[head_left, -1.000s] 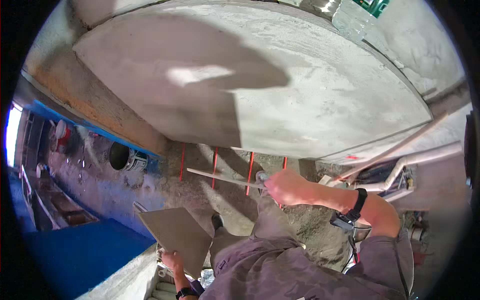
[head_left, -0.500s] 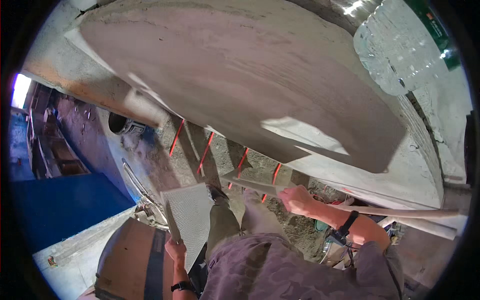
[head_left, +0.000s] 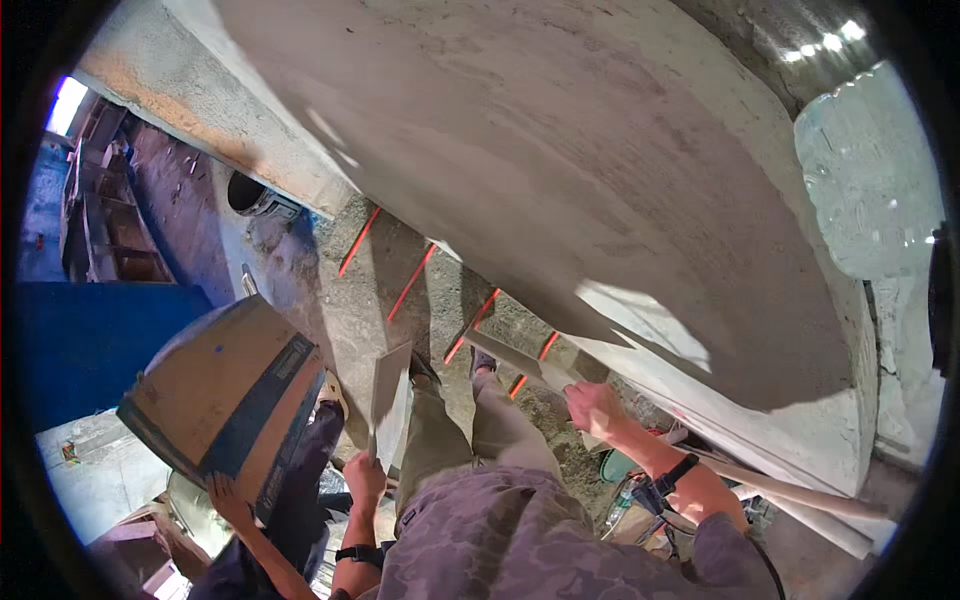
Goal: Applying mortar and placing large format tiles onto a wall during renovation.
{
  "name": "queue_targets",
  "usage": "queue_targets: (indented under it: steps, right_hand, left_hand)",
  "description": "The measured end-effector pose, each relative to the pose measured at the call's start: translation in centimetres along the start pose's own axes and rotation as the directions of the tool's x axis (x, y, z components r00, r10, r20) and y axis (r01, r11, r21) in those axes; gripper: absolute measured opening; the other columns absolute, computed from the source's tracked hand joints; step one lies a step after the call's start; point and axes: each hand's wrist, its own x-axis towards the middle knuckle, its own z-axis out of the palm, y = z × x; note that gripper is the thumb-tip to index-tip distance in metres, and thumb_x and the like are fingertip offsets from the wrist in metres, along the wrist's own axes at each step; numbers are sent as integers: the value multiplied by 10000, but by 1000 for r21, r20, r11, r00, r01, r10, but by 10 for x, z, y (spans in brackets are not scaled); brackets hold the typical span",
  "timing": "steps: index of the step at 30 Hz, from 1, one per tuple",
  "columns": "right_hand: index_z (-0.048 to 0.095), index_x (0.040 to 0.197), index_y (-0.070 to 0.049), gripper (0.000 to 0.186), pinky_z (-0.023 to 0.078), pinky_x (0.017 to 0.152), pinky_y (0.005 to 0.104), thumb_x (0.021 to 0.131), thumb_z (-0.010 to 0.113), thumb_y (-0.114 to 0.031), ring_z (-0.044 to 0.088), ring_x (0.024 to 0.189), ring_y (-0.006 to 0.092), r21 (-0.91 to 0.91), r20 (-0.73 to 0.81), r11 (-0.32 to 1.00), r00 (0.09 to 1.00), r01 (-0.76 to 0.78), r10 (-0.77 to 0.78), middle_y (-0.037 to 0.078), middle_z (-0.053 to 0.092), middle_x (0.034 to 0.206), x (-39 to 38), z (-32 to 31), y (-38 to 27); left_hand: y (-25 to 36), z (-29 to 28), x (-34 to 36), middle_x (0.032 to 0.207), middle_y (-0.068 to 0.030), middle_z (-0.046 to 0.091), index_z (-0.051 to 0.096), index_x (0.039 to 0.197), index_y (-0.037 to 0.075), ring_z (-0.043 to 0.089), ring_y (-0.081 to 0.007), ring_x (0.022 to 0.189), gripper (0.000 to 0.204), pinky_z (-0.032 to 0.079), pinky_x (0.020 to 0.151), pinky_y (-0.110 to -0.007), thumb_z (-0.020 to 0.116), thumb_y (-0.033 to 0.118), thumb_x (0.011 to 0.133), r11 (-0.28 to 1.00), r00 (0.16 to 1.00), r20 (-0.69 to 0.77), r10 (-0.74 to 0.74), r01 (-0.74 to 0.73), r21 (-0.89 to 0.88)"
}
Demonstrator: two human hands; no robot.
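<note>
My right hand (head_left: 593,408) grips a long flat straightedge trowel (head_left: 515,358), its blade resting against the bottom of a smooth grey plastered wall (head_left: 560,170). My left hand (head_left: 364,478) is lower, closed on the handle of a flat grey mortar board (head_left: 389,388) that tilts upright beside my left leg. A black watch sits on my right wrist.
Another person at lower left lifts a cardboard box (head_left: 225,395) with one hand (head_left: 224,492). Red rods (head_left: 412,282) stick out of the rough ground at the wall's foot. A dark bucket (head_left: 252,195) stands further back. A blue sheet (head_left: 95,345) lies at left. Long timber (head_left: 800,495) lies at right.
The view has swung, bringing the wall closer. The cardboard box has risen into view at lower left. My right hand has stayed on the straightedge, my left on the board.
</note>
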Motion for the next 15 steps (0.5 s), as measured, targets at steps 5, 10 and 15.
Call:
queue_targets:
  steps: [5, 10, 15]
  right_hand:
    - [559, 783, -85, 85, 521, 539, 397, 767, 635, -119, 637, 630, 248, -45, 15, 998, 999, 33, -32, 62, 572, 683, 8, 1, 10]
    - [575, 797, -84, 81, 520, 547, 392, 751, 638, -101, 634, 638, 242, -26, 1, 999, 999, 35, -35, 61, 572, 684, 7, 4, 23]
    - [584, 729, -95, 81, 485, 489, 403, 769, 641, -136, 582, 583, 261, -28, -80, 996, 993, 85, -87, 52, 550, 689, 12, 11, 40]
  left_hand:
    - [13, 7, -8, 737, -182, 616, 598, 737, 31, 629, -399, 705, 56, 491, 623, -483, 637, 65, 715, 999, 999, 23, 46, -45, -8]
    - [5, 5, -3, 724, -177, 615, 606, 744, 38, 617, -400, 677, 51, 502, 629, -483, 631, 66, 709, 998, 995, 79, 57, -59, 21]
    - [0, 5, 0, 717, -181, 622, 610, 724, 43, 624, -394, 676, 39, 502, 613, -488, 603, 81, 715, 994, 993, 111, 46, -57, 96]
